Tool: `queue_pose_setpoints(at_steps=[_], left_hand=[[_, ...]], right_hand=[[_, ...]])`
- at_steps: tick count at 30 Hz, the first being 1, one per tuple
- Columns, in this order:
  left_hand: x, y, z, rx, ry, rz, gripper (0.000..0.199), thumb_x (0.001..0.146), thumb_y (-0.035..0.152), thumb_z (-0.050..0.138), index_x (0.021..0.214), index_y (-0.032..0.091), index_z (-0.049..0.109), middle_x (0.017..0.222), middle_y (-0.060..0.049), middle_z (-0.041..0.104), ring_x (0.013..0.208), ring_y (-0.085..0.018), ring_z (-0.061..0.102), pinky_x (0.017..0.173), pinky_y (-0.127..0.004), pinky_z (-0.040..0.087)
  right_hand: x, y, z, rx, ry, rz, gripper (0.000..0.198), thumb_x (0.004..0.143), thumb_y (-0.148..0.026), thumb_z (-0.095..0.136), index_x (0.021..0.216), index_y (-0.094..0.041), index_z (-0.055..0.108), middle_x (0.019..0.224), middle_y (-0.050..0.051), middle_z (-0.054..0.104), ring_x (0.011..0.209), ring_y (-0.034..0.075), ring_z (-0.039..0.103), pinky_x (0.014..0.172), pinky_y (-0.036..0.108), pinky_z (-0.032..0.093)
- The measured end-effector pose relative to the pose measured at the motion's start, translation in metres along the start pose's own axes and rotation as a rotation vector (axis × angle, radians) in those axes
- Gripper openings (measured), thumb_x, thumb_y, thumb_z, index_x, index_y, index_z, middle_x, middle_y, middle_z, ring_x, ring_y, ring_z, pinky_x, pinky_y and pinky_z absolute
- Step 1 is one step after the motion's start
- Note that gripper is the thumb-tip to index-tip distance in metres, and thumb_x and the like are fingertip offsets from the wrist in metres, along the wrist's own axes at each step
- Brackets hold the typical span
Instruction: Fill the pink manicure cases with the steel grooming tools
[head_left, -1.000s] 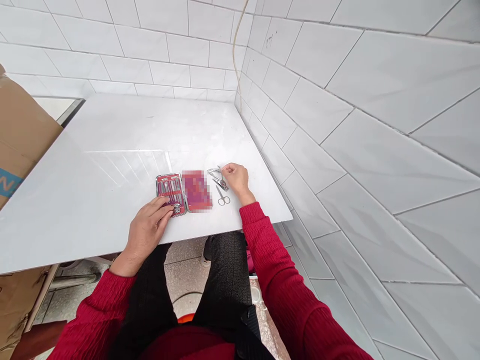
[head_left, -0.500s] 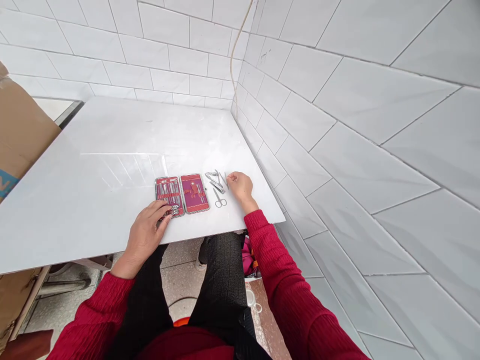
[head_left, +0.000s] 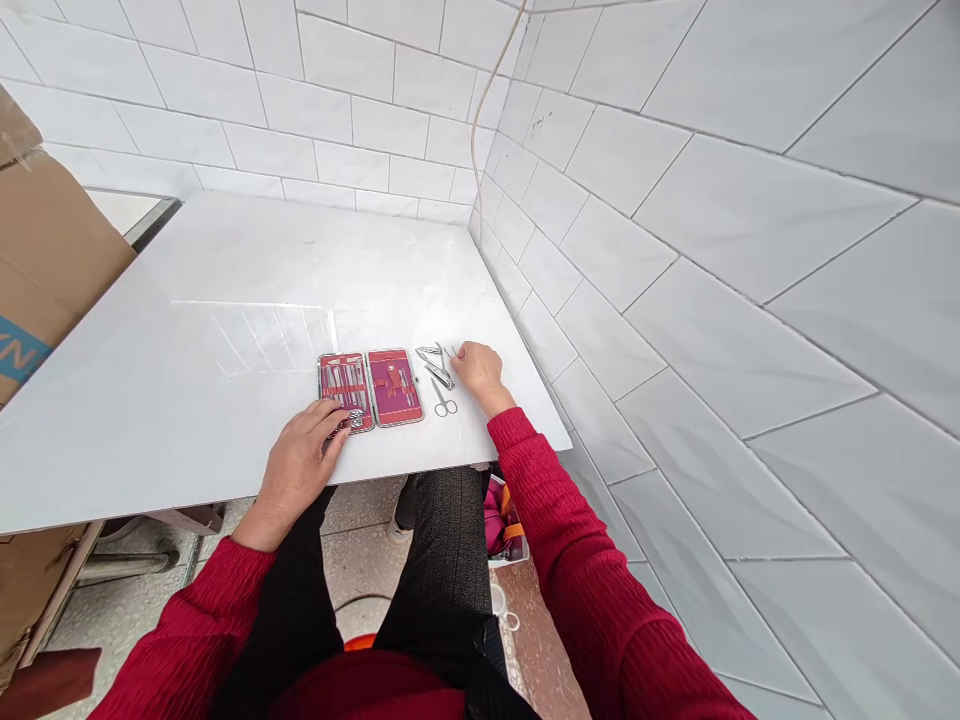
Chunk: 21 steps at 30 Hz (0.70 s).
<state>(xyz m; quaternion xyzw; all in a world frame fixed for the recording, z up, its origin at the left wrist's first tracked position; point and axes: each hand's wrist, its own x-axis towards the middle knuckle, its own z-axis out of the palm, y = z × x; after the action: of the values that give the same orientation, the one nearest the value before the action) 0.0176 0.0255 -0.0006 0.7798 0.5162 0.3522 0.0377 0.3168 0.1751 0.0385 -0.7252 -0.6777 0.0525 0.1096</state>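
Observation:
An opened manicure case (head_left: 400,411) with a red and purple lining lies on the white table. Slim metal tools (head_left: 346,374) sit under straps in its left half, and a shiny nail clipper (head_left: 355,416) shows by my left fingertips. My left hand (head_left: 304,452) grips the near left corner of the case, its fingers over the edge and thumb in front. To the right, my right hand (head_left: 480,373) pinches a thin metal tool (head_left: 450,351), mostly hidden by the fingers. Beside it lie small scissors (head_left: 444,405), another nail clipper (head_left: 440,376) and cuticle nippers (head_left: 429,350).
The white table (head_left: 247,245) meets tiled walls at the back and right. A cardboard box (head_left: 60,235) stands at the left edge. A cable (head_left: 480,125) hangs down in the corner. Below the table's right end is a container with pink and orange items (head_left: 506,525).
The view has shifted slightly. My right hand stays by the loose tools, its fingers turned a little more downward over the thin tool. My left hand keeps its place on the case.

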Motion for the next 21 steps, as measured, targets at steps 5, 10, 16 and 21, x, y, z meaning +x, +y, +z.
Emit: queue_pose_setpoints(at_steps=[5, 10, 16, 21], left_hand=[[-0.001, 0.000, 0.001, 0.013, -0.001, 0.001, 0.033, 0.104, 0.039, 0.045, 0.120, 0.021, 0.068, 0.130, -0.012, 0.068, 0.127, -0.030, 0.060, 0.107, -0.051, 0.050], [-0.001, 0.002, 0.000, 0.027, -0.009, 0.007, 0.035, 0.105, 0.039, 0.043, 0.119, 0.018, 0.067, 0.131, -0.013, 0.068, 0.126, -0.031, 0.060, 0.107, -0.051, 0.050], [0.000, 0.006, -0.003, 0.019, -0.016, 0.009, 0.034, 0.105, 0.038, 0.043, 0.118, 0.019, 0.067, 0.128, -0.012, 0.068, 0.123, -0.030, 0.061, 0.104, -0.049, 0.051], [0.001, 0.007, -0.004, 0.019, -0.017, -0.002, 0.033, 0.104, 0.039, 0.043, 0.118, 0.021, 0.067, 0.126, -0.011, 0.069, 0.120, -0.029, 0.063, 0.103, -0.048, 0.052]], right_hand=[[0.002, 0.001, -0.002, -0.089, -0.006, -0.088, 0.021, 0.094, -0.023, 0.057, 0.109, -0.018, 0.070, 0.103, 0.014, 0.075, 0.094, 0.026, 0.068, 0.072, 0.032, 0.041], [-0.003, 0.005, 0.000, -0.106, 0.023, -0.155, 0.020, 0.094, -0.017, 0.053, 0.101, -0.019, 0.072, 0.104, 0.012, 0.073, 0.088, 0.023, 0.067, 0.070, 0.031, 0.040], [-0.002, 0.004, -0.006, 0.411, 0.031, -0.115, 0.017, 0.088, -0.018, 0.058, 0.073, -0.019, 0.065, 0.079, 0.002, 0.068, 0.072, 0.014, 0.060, 0.065, 0.026, 0.040], [-0.002, -0.020, -0.009, 1.116, -0.235, -0.093, 0.013, 0.082, -0.026, 0.069, 0.073, -0.018, 0.064, 0.059, -0.004, 0.058, 0.051, 0.009, 0.047, 0.050, 0.022, 0.036]])
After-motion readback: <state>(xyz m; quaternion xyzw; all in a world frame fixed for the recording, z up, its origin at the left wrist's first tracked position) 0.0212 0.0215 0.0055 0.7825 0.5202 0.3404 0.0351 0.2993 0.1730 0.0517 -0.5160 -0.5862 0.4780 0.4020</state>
